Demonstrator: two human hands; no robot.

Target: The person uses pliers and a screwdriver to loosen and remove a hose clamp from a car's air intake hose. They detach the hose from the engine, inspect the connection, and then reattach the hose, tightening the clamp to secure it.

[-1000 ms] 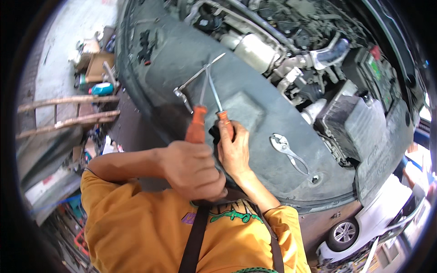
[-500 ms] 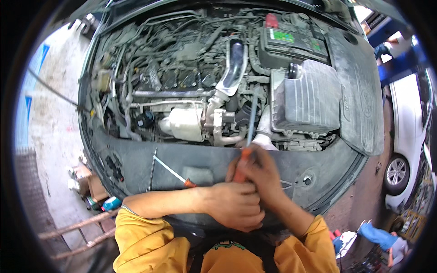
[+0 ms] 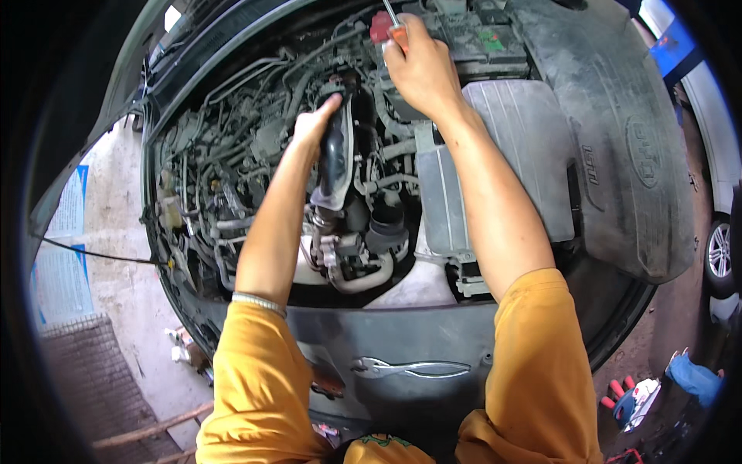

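Note:
My left hand grips the upper part of a dark, pale-edged air hose in the engine bay. Its thumb lies against the hose, while the other fingers are mostly hidden. Farther back and to the right, my right hand is closed around the orange handle of a screwdriver. The shaft points up and away, past the frame's top edge. Beside the screwdriver is a red terminal cover next to the battery. Below the hose's lower end shows a dark round pipe opening.
Pliers lie on the black front panel. An airbox sits under my right forearm, with a large plastic engine cover to its right. The raised hood borders the upper left. A white car's wheel stands at far right.
Both hands have left the front panel's edge and reached deeper into the bay. My left hand has taken hold of the hose; my right carries the screwdriver toward the battery. Pliers now show uncovered.

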